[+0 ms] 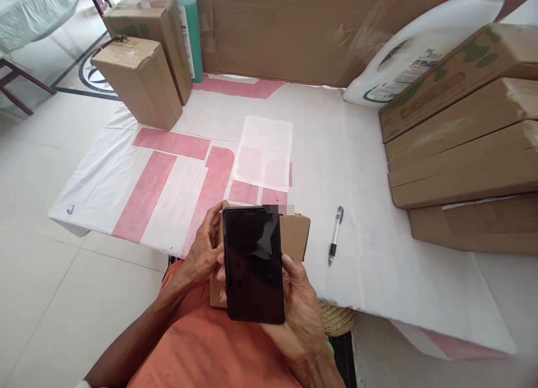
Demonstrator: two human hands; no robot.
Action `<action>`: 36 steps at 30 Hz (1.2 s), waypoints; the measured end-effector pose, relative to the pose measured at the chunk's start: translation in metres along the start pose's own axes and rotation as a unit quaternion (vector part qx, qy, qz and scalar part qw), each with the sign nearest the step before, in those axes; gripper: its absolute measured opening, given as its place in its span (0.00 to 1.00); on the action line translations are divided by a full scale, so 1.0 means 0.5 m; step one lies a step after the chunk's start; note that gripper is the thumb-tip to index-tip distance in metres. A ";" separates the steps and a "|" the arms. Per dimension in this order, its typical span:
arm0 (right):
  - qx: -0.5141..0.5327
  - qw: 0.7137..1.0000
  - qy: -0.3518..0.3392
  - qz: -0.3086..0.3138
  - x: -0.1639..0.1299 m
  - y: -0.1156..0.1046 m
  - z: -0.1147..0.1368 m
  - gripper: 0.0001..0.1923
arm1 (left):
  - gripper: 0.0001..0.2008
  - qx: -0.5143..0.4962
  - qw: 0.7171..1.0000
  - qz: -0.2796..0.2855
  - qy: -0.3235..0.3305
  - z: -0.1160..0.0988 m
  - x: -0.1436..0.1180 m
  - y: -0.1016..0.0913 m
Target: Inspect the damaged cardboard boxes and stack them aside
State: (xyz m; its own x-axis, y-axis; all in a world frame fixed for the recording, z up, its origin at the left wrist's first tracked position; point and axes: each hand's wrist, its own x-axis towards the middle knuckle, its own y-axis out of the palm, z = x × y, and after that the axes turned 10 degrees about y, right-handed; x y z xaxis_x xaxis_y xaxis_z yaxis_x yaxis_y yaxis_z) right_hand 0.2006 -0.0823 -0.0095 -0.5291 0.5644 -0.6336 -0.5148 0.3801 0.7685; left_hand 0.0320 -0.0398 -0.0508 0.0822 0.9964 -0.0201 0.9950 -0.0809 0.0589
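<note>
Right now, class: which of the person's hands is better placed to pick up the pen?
Probably the right hand: the pen lies on that side of the phone, while the left hand is across the small box.

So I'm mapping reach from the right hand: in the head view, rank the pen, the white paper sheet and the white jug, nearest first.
From the right hand:
1. Pen, just to its right on the cloth.
2. White paper sheet, ahead at mid-table.
3. White jug, far back right, leaning by the stacked boxes.

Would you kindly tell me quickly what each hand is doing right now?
Left hand: closed on the small cardboard box, thumb touching the phone.
Right hand: closed, holding the phone from below.
</note>
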 end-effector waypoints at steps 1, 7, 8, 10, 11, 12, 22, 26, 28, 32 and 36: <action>0.004 1.000 0.003 -0.005 0.002 -0.006 -0.002 0.16 | 0.45 -0.008 1.000 0.001 0.002 0.001 0.000 -0.001; 0.008 1.000 -0.002 0.010 0.006 -0.008 -0.004 0.19 | 0.44 -0.054 0.999 -0.004 -0.001 0.024 -0.002 -0.009; -0.004 1.000 -0.011 0.024 0.004 -0.003 -0.001 0.20 | 0.43 -0.059 0.998 -0.007 -0.002 0.027 -0.003 -0.011; -0.029 0.998 -0.033 0.051 -0.004 0.007 0.009 0.22 | 0.41 -0.066 0.998 -0.015 -0.007 0.031 -0.003 -0.017; -0.041 0.996 -0.048 0.059 -0.009 0.010 0.017 0.23 | 0.41 -0.069 0.997 -0.021 -0.010 0.032 -0.003 -0.020; -0.051 0.995 -0.067 0.060 -0.015 0.012 0.026 0.24 | 0.41 -0.073 0.997 -0.028 -0.015 0.031 -0.002 -0.023; -0.193 0.892 -0.328 -0.244 -0.004 -0.089 0.140 0.33 | 0.40 -0.057 0.990 -0.098 -0.085 0.020 -0.004 -0.060; -0.295 0.820 -0.358 -0.335 0.032 -0.147 0.165 0.32 | 0.42 -0.032 0.990 -0.095 -0.094 0.021 -0.003 -0.064; -0.333 0.791 -0.366 -0.358 0.046 -0.169 0.170 0.32 | 0.42 -0.024 0.991 -0.088 -0.096 0.022 -0.003 -0.065; -0.403 0.724 -0.373 -0.418 0.056 -0.194 0.173 0.29 | 0.45 -0.021 0.991 -0.087 -0.094 0.025 -0.001 -0.063; -0.463 0.672 -0.349 -0.460 0.043 -0.195 0.183 0.25 | 0.47 -0.026 0.995 -0.060 -0.070 0.028 -0.005 -0.068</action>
State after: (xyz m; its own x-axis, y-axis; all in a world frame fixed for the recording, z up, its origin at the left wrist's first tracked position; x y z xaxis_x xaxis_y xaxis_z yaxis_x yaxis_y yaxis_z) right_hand 0.3011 -0.0401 -0.0900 0.5793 0.7321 -0.3585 -0.7782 0.3657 -0.5105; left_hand -0.0013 -0.0399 -0.0668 -0.0260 0.9853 -0.1686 0.9942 0.0432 0.0987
